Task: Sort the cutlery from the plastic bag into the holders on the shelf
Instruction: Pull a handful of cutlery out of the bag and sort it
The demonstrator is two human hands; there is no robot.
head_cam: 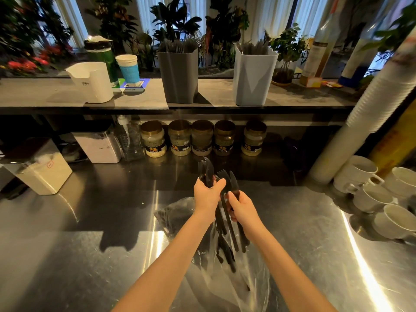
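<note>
Head view. Gripping a bunch of black forks [206, 171] in the left hand [206, 195], fingers [219, 183] curled tight around the handles. Pinching further black cutlery [233, 183], apparently a fork and a knife, in the right hand [242, 209], fingers [231, 197] clamped on the handles. Holding both bunches just above the plastic bag [177, 216], lying on the desk [90, 221] directly beneath the fingers, more pieces showing inside. Judging the step in hand: separating pieces by type, mid-task. Requiring next: lifting up and forward, well beyond the fingers, to the shelf [225, 93]; dropping forks into the grey holder [180, 75], already showing fork tines, and the other pieces probably into the pale blue holder [255, 79].
</note>
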